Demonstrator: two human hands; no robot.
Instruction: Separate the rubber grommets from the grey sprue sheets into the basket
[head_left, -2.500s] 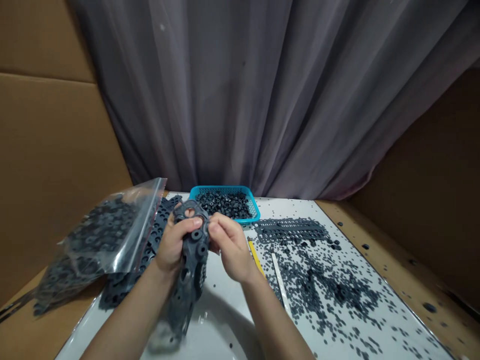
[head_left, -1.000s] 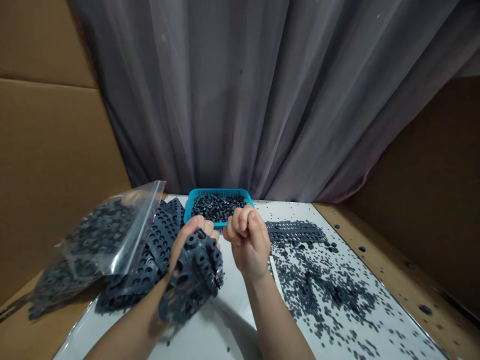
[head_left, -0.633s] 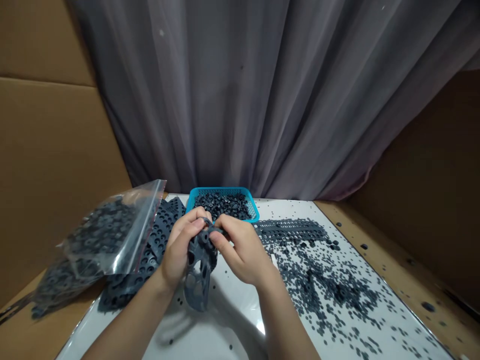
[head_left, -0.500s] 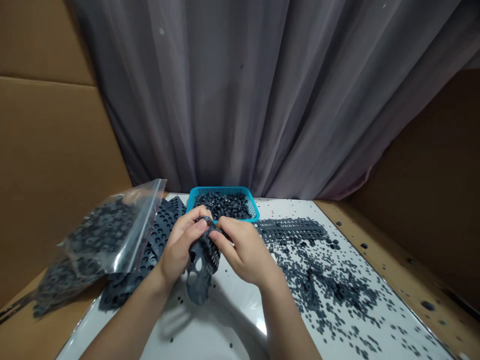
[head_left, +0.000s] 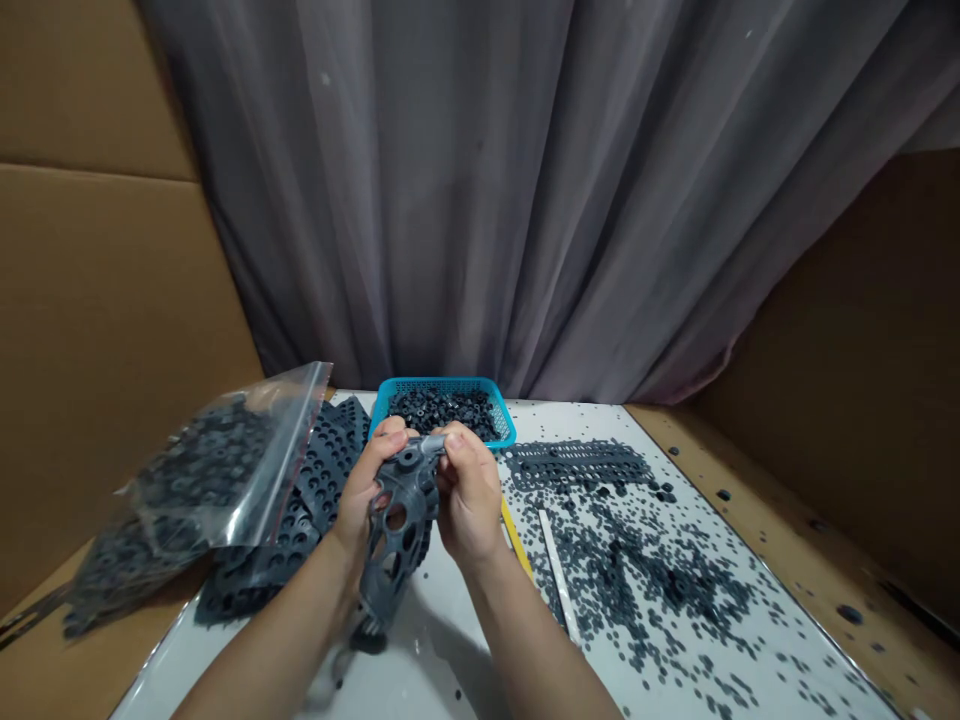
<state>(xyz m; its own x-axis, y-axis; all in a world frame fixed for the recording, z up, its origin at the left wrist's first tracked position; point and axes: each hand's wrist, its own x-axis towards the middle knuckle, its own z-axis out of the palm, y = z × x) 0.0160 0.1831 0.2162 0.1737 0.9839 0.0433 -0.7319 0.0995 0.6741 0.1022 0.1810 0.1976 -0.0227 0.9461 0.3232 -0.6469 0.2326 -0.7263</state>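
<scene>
A dark grey rubber sheet (head_left: 397, 525) full of holes hangs down between my two hands over the white table. My left hand (head_left: 369, 478) pinches its upper left edge, with the thumb on top. Closed on the upper right corner is my right hand (head_left: 470, 490), thumb and fingers pressed together there. The sheet is bent, and its lower end curls under near the table. Just behind my hands stands a blue basket (head_left: 507, 425) holding many small black rubber parts (head_left: 442, 405).
On the left lies a clear zip bag (head_left: 217, 480) of dark parts, beside studded rubber sheets (head_left: 322, 465). Perforated strips (head_left: 585, 462), scattered small discs (head_left: 660, 580), a yellow stick (head_left: 517, 540) and a white stick (head_left: 559, 575) are on the right. Cardboard walls (head_left: 97, 350) flank the table.
My right hand has turned and shifted slightly left, and the sheet now hangs more spread, its holed face toward me. The yellow and white sticks have come into sight.
</scene>
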